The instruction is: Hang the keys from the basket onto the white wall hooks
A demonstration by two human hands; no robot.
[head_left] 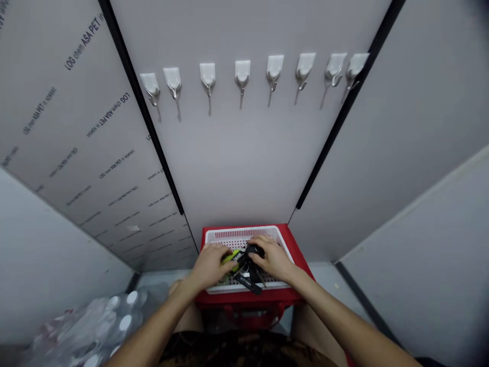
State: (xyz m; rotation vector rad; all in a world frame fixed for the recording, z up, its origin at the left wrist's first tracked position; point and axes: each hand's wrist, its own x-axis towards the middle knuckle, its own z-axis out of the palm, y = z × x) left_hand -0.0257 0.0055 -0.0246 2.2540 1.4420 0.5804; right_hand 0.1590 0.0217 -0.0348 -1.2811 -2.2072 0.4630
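My left hand (213, 263) is closed on a lime-green and black tag (234, 258) over the white plastic basket (219, 290). Beside it, my right hand (272, 258) pinches a black key fob (254, 250). Keys and a ring hang between the two hands. A black strip tag (248, 283) with pale printed digits reaches over the basket's near rim. Other contents of the basket are mostly hidden by my hands and the keys.
The basket stands on a red bag (296, 244) with a handle at its front. Several white hooks (242, 74) line the panel ahead. Plastic-wrapped bottles (126, 322) stand at lower left. Grey panels rise on both sides, with black strips (332, 130) along the joints.
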